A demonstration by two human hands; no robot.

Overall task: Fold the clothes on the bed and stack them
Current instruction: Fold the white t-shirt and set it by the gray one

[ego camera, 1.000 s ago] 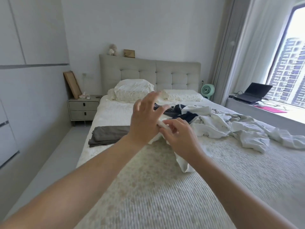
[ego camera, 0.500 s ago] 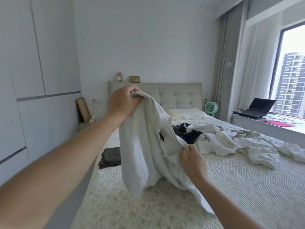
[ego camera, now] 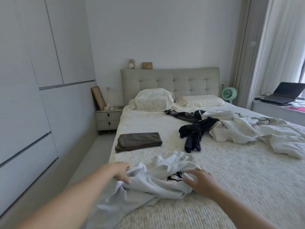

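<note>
My left hand (ego camera: pixel 121 173) sits at the near left edge of the white garment (ego camera: pixel 158 180), thumb and fingers curled into a fold of the cloth, gripping it, though the motion blur leaves the exact pinch hard to make out. My right hand (ego camera: pixel 200 183) lies on the garment's right side with fingers spread and relaxed, resting flat and grasping nothing. The garment itself is crumpled on the bed (ego camera: pixel 231 187) near the foot, a dark printed mark showing between my hands, one tail trailing off toward the near left edge.

Beyond it, to the left, a folded grey-brown piece (ego camera: pixel 139 141) lies flat and square. Further up the middle, a dark navy garment (ego camera: pixel 195 133) sprawls unfolded, touching a heap of white clothes (ego camera: pixel 244 129) that spreads to the right. Two pillows (ego camera: pixel 154 99) lean at the headboard (ego camera: pixel 170 81). A nightstand (ego camera: pixel 108 119) stands left of the bed, a green fan (ego camera: pixel 229 94) on the right, a laptop (ego camera: pixel 283 95) on the window ledge.
</note>
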